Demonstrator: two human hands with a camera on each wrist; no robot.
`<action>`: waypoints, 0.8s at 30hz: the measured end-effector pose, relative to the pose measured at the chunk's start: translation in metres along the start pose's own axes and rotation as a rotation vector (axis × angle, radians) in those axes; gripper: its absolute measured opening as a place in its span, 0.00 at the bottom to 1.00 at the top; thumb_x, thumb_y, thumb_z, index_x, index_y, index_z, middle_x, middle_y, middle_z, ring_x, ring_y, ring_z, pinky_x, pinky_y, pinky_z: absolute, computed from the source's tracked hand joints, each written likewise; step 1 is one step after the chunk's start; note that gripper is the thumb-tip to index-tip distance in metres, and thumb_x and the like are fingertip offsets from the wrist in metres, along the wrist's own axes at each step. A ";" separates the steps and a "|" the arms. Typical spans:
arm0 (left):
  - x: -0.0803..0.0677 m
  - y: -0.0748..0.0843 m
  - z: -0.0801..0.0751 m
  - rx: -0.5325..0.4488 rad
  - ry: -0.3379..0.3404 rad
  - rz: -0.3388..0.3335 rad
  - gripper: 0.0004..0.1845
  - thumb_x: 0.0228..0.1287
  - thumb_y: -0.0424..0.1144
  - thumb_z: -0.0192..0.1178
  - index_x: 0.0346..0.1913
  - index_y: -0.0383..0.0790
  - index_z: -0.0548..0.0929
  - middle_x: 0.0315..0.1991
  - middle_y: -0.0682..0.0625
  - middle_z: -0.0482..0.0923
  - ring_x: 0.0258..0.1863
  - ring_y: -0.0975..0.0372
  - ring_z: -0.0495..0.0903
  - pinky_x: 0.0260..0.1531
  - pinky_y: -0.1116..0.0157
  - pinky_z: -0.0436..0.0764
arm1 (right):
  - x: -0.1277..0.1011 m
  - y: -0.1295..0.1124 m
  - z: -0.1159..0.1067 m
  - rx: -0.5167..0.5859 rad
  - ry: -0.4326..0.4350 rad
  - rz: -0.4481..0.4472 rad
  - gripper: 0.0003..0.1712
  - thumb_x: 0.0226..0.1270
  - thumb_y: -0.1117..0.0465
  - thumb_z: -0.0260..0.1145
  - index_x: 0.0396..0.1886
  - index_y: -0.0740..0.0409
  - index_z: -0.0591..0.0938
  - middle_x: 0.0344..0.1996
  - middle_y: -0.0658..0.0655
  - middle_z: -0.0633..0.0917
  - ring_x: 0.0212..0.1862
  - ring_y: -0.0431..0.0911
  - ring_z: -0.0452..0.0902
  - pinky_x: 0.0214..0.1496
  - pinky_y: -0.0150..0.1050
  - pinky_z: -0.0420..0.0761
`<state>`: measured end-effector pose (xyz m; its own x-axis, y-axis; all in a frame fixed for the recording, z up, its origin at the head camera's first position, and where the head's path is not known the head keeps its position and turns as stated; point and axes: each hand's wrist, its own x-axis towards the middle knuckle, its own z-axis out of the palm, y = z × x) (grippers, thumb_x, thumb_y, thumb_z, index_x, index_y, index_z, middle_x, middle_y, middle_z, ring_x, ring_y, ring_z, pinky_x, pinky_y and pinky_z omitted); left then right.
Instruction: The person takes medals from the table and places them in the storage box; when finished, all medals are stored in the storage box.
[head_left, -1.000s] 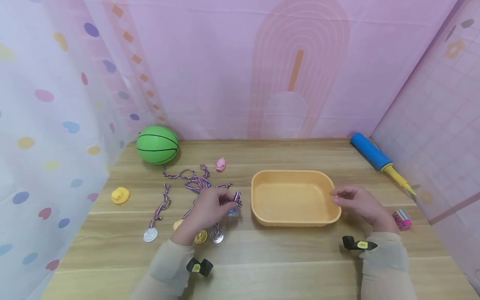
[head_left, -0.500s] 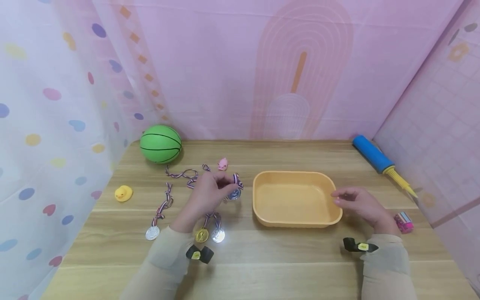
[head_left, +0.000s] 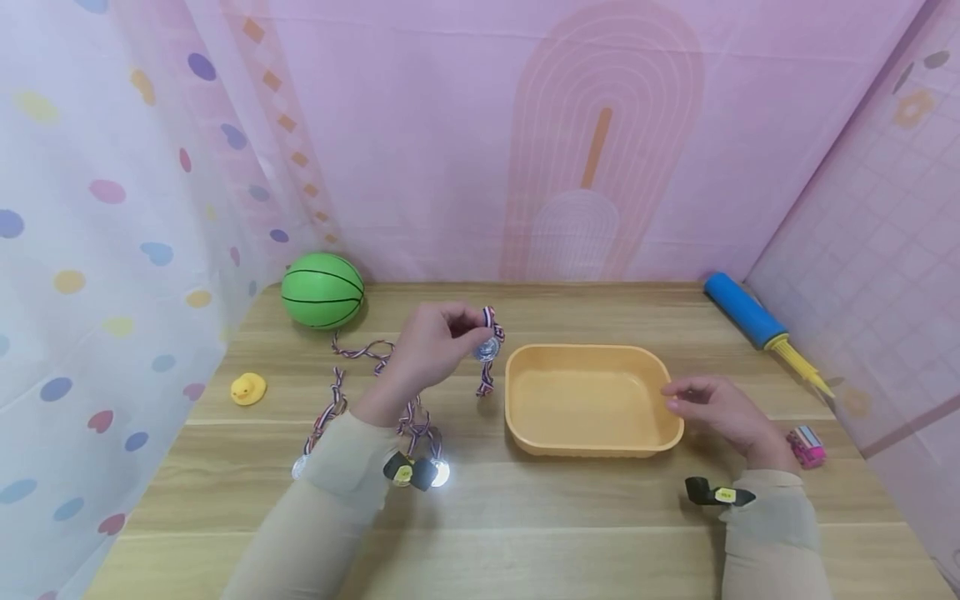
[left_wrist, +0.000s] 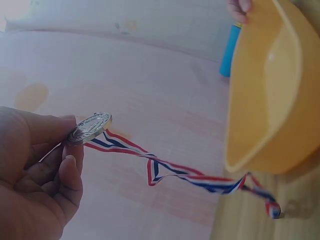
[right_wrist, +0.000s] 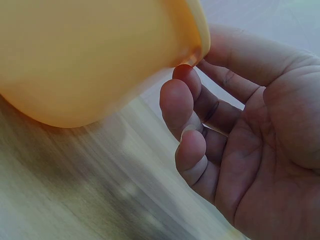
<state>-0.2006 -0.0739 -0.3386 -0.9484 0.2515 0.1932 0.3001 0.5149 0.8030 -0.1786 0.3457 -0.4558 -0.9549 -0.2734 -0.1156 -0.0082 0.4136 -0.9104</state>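
No text, label, brand, number or sign can be read in any view. The silver medal [head_left: 487, 347] pinched in the left hand [head_left: 429, 348] shows only a blurred relief, and the small yellow tags on both wrist straps are too small to make out.

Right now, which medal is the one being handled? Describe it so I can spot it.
Start at the orange tub mid-table. Just off its left rim, the left hand pinches a silver medal, its striped ribbon dangling. Unlike the other medals, it is lifted off the table.
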 end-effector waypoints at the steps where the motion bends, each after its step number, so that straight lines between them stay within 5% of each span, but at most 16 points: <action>1: 0.002 0.002 0.000 0.001 0.002 0.013 0.03 0.60 0.39 0.67 0.34 0.44 0.85 0.28 0.55 0.82 0.27 0.61 0.77 0.26 0.66 0.78 | 0.000 0.000 0.000 -0.002 0.000 0.000 0.21 0.64 0.61 0.68 0.51 0.71 0.79 0.41 0.52 0.83 0.41 0.41 0.76 0.39 0.37 0.81; 24: 0.037 0.068 0.010 -0.250 -0.043 0.226 0.02 0.60 0.35 0.67 0.34 0.40 0.86 0.30 0.52 0.83 0.25 0.63 0.75 0.23 0.69 0.74 | 0.000 -0.006 0.002 -0.057 0.011 0.056 0.23 0.63 0.54 0.69 0.52 0.66 0.80 0.49 0.61 0.81 0.44 0.46 0.75 0.42 0.39 0.79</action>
<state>-0.2146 -0.0210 -0.2827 -0.8540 0.3736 0.3621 0.4625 0.2264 0.8572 -0.1780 0.3417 -0.4506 -0.9575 -0.2391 -0.1611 0.0288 0.4766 -0.8787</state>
